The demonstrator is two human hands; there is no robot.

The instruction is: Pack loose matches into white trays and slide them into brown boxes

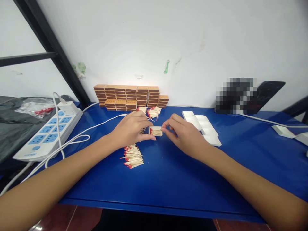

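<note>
A small white matchbox tray [156,131] with red-tipped matches in it sits between my two hands above the blue table [168,179]. My left hand [131,130] has its fingers curled, thumb and fingertips gripping the tray's left end. My right hand [183,133] pinches the tray's right end with closed fingers. A loose pile of matches [132,157] lies under my left wrist. Another pile of matches [153,112] lies just behind my hands.
Stacked orange matchboxes [131,96] stand against the white wall. Several empty white trays [203,126] lie to the right. A white power strip [49,133] with cables lies at the left edge. A dark phone [268,91] leans at the back right. A black metal frame [53,48] rises on the left.
</note>
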